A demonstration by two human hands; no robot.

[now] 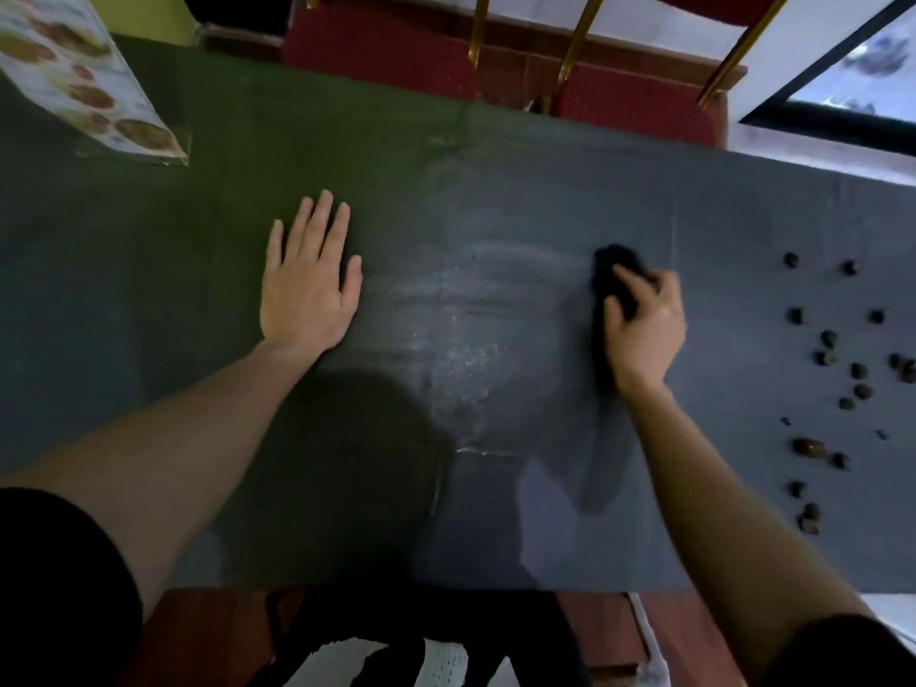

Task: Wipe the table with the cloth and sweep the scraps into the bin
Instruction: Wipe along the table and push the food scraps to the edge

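A dark table (pixel 446 200) fills the view. My right hand (pixel 644 324) presses a dark cloth (pixel 617 262) onto the table right of centre, fingers curled over it. Wet smears (pixel 476 349) streak the surface just left of the cloth. Several small brown scraps (pixel 842 369) lie scattered at the table's right end, apart from the cloth. My left hand (pixel 310 280) rests flat on the table to the left, fingers spread, holding nothing. No bin is in view.
A laminated menu (pixel 84 76) lies at the table's far left corner. Red chairs with gold legs (pixel 575 57) stand beyond the far edge. The near edge runs along the bottom, with a red-brown floor (pixel 208 632) under it.
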